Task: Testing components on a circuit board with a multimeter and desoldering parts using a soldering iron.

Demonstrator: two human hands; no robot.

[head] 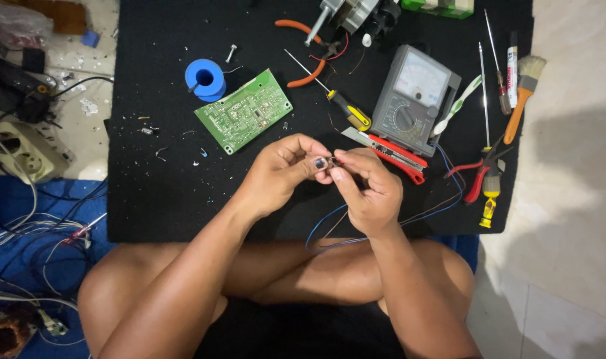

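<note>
in the head view i sit with crossed legs in front of a black mat [163,199]. my left hand [283,169] and my right hand [369,189] meet above the mat, fingertips touching. both are closed in a pinch on a small dark part [321,162] between them. i cannot tell what kind of part it is. thin blue and brown wires [329,223] hang down below my right hand. just beyond my hands lie a red utility knife [396,151], a grey analog meter [414,98] and a yellow-handled screwdriver [346,110]. a green circuit board [244,110] lies near my left hand, beside a blue solder spool [205,78].
</note>
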